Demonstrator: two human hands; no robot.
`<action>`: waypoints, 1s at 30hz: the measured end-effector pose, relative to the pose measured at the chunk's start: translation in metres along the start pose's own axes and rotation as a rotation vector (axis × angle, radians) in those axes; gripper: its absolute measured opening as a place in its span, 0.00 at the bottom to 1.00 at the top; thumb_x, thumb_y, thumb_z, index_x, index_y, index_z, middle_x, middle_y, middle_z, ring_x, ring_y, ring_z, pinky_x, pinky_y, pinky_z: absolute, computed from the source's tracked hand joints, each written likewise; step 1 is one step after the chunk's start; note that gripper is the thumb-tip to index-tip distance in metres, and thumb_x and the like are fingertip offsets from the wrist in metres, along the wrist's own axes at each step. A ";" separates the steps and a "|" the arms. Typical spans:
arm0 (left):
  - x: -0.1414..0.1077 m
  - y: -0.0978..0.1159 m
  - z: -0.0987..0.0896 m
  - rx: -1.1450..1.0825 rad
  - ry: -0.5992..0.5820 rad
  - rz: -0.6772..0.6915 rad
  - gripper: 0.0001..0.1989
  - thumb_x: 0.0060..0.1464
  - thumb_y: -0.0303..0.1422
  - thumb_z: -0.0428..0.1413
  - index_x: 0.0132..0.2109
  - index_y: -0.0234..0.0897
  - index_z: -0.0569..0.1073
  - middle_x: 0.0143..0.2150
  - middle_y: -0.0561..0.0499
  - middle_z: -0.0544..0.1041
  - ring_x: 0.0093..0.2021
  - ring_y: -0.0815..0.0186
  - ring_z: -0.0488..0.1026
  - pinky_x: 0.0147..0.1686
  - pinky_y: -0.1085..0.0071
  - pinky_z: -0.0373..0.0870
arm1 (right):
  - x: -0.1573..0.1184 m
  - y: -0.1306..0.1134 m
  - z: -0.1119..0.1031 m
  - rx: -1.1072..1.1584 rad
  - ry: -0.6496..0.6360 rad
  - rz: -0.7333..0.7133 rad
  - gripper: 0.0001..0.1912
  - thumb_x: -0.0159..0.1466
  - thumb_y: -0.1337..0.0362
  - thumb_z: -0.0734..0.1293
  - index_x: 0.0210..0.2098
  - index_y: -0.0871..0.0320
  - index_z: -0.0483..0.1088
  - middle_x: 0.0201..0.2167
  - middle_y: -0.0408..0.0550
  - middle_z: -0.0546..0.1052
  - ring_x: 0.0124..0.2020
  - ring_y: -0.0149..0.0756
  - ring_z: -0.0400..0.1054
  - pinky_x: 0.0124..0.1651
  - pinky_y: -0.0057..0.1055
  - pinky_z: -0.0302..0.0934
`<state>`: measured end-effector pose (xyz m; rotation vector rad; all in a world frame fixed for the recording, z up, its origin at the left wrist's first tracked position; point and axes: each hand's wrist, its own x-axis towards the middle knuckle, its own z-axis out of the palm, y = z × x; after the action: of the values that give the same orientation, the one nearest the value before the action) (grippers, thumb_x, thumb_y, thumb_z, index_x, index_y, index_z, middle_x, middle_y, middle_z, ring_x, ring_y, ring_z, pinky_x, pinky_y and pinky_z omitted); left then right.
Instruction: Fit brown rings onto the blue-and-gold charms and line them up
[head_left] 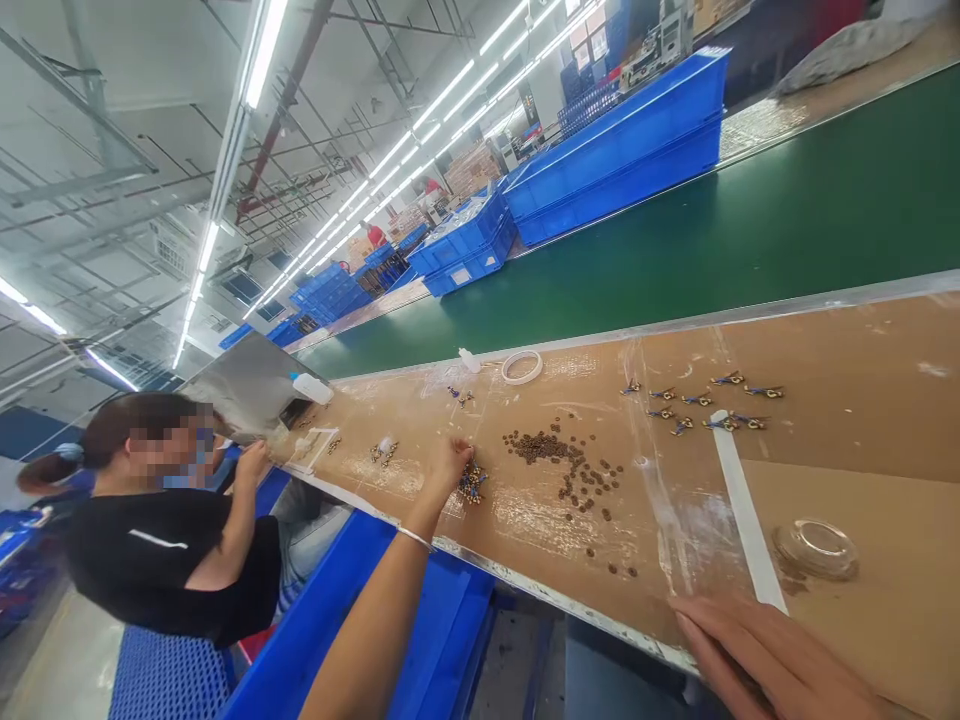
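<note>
My left hand (pixel 452 462) reaches over the worktable, its fingers pinched together at the upper edge of a pile of small blue-and-gold figurines (pixel 472 486). Whatever lies between those fingertips is too small to make out. My right hand (pixel 765 650) is at the lower right, close to the table's front edge, with its fingers stretched out and nothing visible in them. Between the hands lies a scattered heap of small dark brown discs (pixel 541 446). Further right, several more figurines (pixel 697 399) are spread out singly.
A tape roll (pixel 522 368) and a small white bottle (pixel 469 360) lie near the back edge. A clear round dish (pixel 816 549) sits at right beside a white strip (pixel 746 510). Behind runs a green conveyor (pixel 825 215) with blue bins (pixel 622 150). A co-worker (pixel 172 520) sits at left.
</note>
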<state>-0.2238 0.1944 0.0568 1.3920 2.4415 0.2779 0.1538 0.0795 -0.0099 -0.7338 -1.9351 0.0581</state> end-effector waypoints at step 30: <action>-0.167 0.201 0.068 -0.767 -0.469 0.478 0.06 0.44 0.33 0.68 0.31 0.37 0.81 0.28 0.54 0.80 0.31 0.71 0.74 0.35 0.78 0.71 | 0.006 -0.013 0.004 -0.005 -0.039 0.297 0.08 0.67 0.70 0.62 0.31 0.58 0.69 0.26 0.45 0.70 0.30 0.35 0.62 0.35 0.33 0.55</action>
<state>0.0412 0.1537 0.0874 1.4216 1.3693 0.7909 0.1421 0.0733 -0.0023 -1.0247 -1.8495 0.2518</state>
